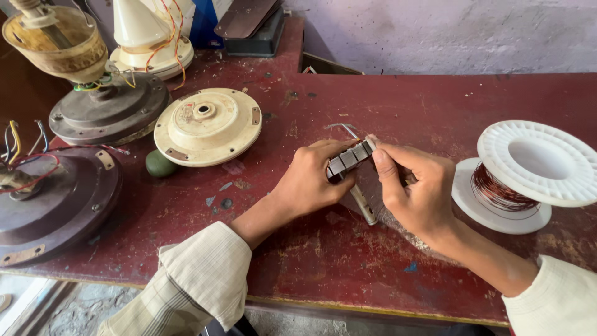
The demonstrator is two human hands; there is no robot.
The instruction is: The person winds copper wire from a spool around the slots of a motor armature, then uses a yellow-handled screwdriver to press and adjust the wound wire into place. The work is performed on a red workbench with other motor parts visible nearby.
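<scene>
Both hands meet over the middle of a worn red table (435, 99). My left hand (308, 180) and my right hand (416, 193) together grip a small grey slotted metal core (349, 158), held edge-up between the fingers. A thin metal rod (364, 205) runs out beneath the core toward me, resting on the table. A fine wire end (348, 129) sticks up just behind the core. To the right stands a white plastic spool (528, 171) wound with copper wire (497, 190).
Ceiling-fan parts crowd the left side: a cream round cover (208, 124), a grey motor housing (109, 112), a dark brown housing with coloured wires (56, 199), a cream cone (146, 37). A small green ball (160, 165) lies beside the cover. A wall rises behind.
</scene>
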